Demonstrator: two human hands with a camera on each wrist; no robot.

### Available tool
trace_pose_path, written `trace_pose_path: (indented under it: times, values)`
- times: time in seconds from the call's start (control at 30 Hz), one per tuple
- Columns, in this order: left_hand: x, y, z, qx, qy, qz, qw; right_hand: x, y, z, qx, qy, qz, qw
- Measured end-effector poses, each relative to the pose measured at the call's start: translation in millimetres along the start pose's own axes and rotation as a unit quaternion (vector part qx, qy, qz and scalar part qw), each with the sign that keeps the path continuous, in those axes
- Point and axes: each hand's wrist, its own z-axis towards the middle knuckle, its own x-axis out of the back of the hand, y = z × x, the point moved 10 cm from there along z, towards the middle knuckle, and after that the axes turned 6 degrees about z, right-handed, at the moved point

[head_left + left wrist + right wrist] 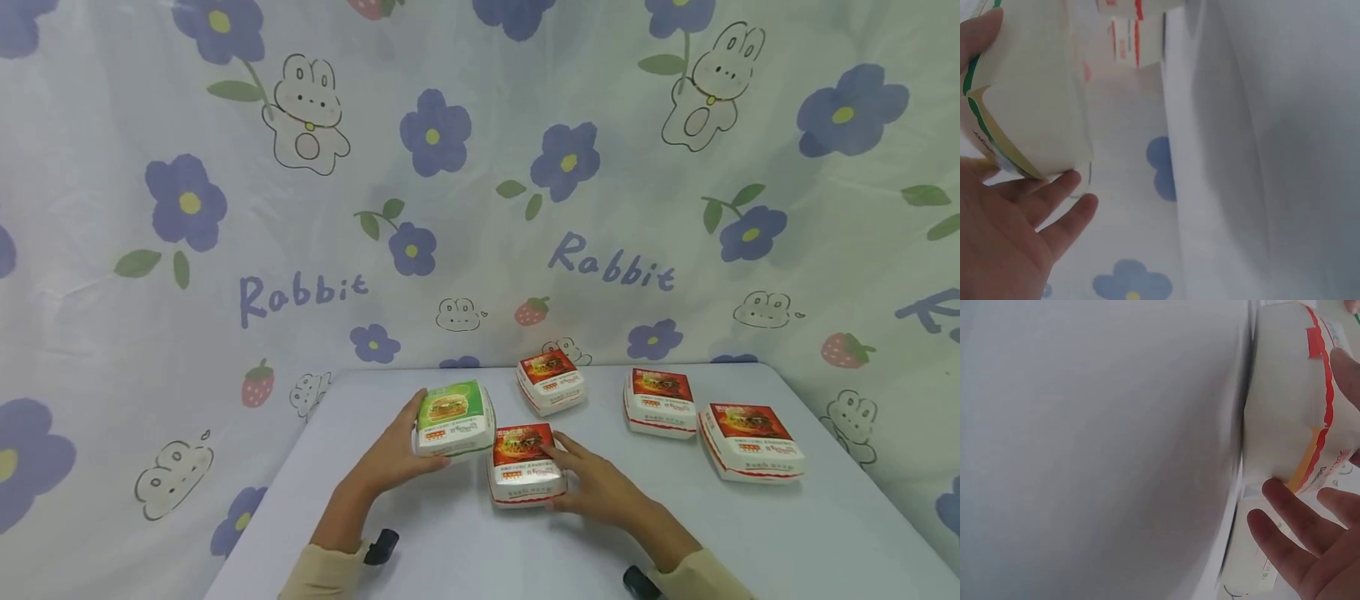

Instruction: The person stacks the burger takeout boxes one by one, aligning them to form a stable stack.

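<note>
My left hand (396, 450) grips a green-and-white burger box (453, 417) with a burger picture on its lid. In the left wrist view this box (1029, 94) is tilted, its pale underside showing above the table, between the thumb and the fingers (1069, 228). Just right of it a red-and-white burger box (527, 467) sits on the table. My right hand (600, 487) holds that box by its right side, thumb at the front and fingers towards the back. The right wrist view shows the box's side (1285, 394) with its red wavy edge, fingertips against it.
Behind stands another red burger box (551, 382). Two more, a red box (660, 403) and a red box (752, 443), stand at the right of the white table (450, 550). A printed curtain (480, 208) hangs along the back edge.
</note>
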Motion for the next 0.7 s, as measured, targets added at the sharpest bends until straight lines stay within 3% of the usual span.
trace_pose_path:
  times: [0.13,0.27,0.47,0.7]
  values:
    - [-6.7,13.0,3.0,-0.012,-0.006,-0.008,0.9999,5.5,1.4,-1.3,-0.01,0.029,0.005,0.9995]
    - [-11.8,25.1,6.3,-0.024,-0.011,-0.016,0.9995,7.3,3.7,1.1,-0.017,0.052,0.049,0.9973]
    - [-23.9,36.9,8.7,-0.037,-0.035,-0.013,0.9986,0.7,9.8,1.2,-0.035,0.045,0.106,0.9927]
    - [-36.6,46.0,8.4,-0.05,-0.046,-0.011,0.9977,-5.6,12.8,-1.6,-0.039,0.031,0.109,0.9927]
